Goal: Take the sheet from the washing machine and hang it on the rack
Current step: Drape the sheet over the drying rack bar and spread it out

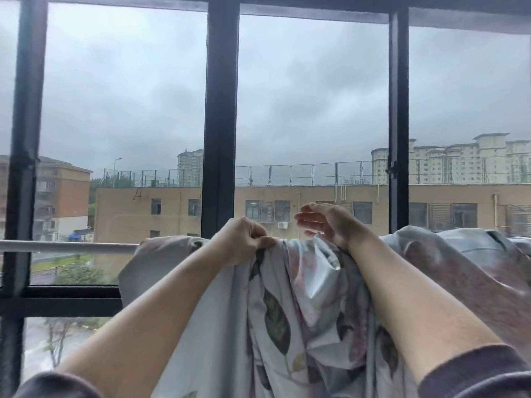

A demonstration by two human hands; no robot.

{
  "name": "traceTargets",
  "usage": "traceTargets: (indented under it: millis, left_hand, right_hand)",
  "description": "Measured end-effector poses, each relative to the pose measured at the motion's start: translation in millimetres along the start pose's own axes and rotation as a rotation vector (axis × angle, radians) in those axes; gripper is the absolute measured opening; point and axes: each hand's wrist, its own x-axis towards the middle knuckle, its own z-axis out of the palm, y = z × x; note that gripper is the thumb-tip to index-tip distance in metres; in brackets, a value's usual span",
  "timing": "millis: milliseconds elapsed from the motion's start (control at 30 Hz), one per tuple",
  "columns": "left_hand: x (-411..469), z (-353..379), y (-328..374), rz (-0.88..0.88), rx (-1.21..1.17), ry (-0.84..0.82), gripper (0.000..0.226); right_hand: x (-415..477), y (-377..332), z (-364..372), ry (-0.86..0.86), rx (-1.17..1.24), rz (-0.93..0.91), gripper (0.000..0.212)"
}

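1. Head view: the sheet (287,311), pale grey-blue with dark leaves and pink blooms, is draped over the rack's white rod (71,247). It hangs down between your two forearms and bunches up in a heap beyond your right wrist.
2. Your left hand (244,239) is closed on the sheet's top edge. The fingers are curled over and pinch the cloth right at rod height, knuckles up.
3. Your right hand (330,222) is just beside the left one and a little higher, with the palm turned down. Its fingers (306,218) are loosely bent and hold nothing. They are blurred, so you cannot tell whether the lowest fingertip touches the fold that rises beneath it. The wrist lies against the heaped cloth.
4. The bare stretch of rod runs out from under the sheet to the left of your left hand.
5. Dark sleeves (474,374) are pushed up both forearms, near the bottom corners.
6. Beyond both hands stands a window with a black frame (219,110), one upright directly above your left hand.
7. Through the glass, behind your hands, you see a long tan building (129,214), pale tower blocks above your right hand, and a grey overcast sky.
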Motion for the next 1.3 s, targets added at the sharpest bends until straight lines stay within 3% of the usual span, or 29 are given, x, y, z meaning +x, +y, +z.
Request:
traceTargets:
  millis: [133, 233, 300, 367, 433, 533, 600, 667, 733, 800, 867, 967, 1033, 1167, 1233, 1267, 1300]
  left_hand:
    - [4.9, 3.4, -10.0, 0.04, 0.048, 0.186, 0.041]
    - [10.8, -12.1, -38.1, -0.163, 0.203, 0.425, 0.037]
    - [11.9, -30.8, -49.3, -0.426, 0.29, 0.323, 0.034]
    - [14.1, -39.7, -46.5, -0.504, 0.353, 0.128, 0.02]
    - [14.2, -33.3, -26.5, -0.304, 0.243, 0.046, 0.015]
    - [-0.4, -8.1, 13.8, 0.037, 0.007, -0.144, 0.017]
    - [0.6, 4.7, 14.9, 0.154, 0.143, -0.109, 0.036]
    - [7.7, 9.8, 9.7, 0.13, 0.113, -0.002, 0.039]
    - [14.9, 7.7, 9.1, 0.05, 0.073, 0.059, 0.049]
    - [23.3, 5.2, 6.1, -0.149, 0.092, 0.134, 0.047]
    - [33.6, 0.2, -0.4, -0.385, 0.133, 0.221, 0.035]
    - [39.5, -7.6, -8.4, -0.545, 0.187, 0.22, 0.028]
    - [38.0, -9.1, -6.8, -0.518, 0.269, 0.132, 0.025]
    - [32.3, -4.6, -4.1, -0.4, 0.103, -0.165, 0.06]
    - [30.0, -4.6, -3.5, -0.339, -0.113, -0.272, 0.081]
    - [26.6, -5.0, -1.3, -0.277, -0.149, -0.298, 0.086]
    - [22.8, -4.9, -0.3, -0.212, -0.114, -0.314, 0.085]
  right_hand:
    - [1.4, -0.2, 3.2, 0.007, -0.04, -0.017, 0.028]
    - [2.7, 1.0, 1.5, 0.01, -0.095, -0.001, 0.023]
    - [1.2, -0.2, 1.5, 0.041, -0.224, -0.003, 0.016]
    - [-0.2, 0.2, 2.8, 0.035, -0.241, -0.006, 0.009]
    - [1.2, 2.2, 3.0, -0.005, -0.103, 0.027, 0.008]
    - [3.4, 3.3, -0.1, 0.025, 0.013, 0.039, 0.023]
    - [-1.3, 1.5, -0.1, 0.076, 0.019, -0.019, 0.023]
    - [-9.4, -0.3, -3.9, 0.044, -0.097, -0.119, 0.017]
    - [-19.9, -3.9, -11.1, -0.145, -0.419, -0.133, 0.013]
    - [-28.6, -9.9, -15.6, -0.311, -0.744, -0.05, 0.023]
    - [-35.6, -14.4, -15.7, -0.409, -0.828, 0.035, 0.034]
    - [-41.8, -11.0, -6.2, -0.44, -0.95, -0.079, 0.024]
    - [-34.2, -7.4, -5.3, -0.351, -0.932, -0.178, 0.041]
    - [10.9, -42.2, -33.0, 0.346, -0.812, -0.371, 0.03]
    - [18.0, -46.8, -45.5, 0.589, -0.977, -0.369, 0.028]
    - [21.4, -37.0, -50.1, 0.564, -1.092, -0.329, 0.028]
    - [20.1, -22.1, -49.0, 0.417, -1.221, -0.222, 0.026]
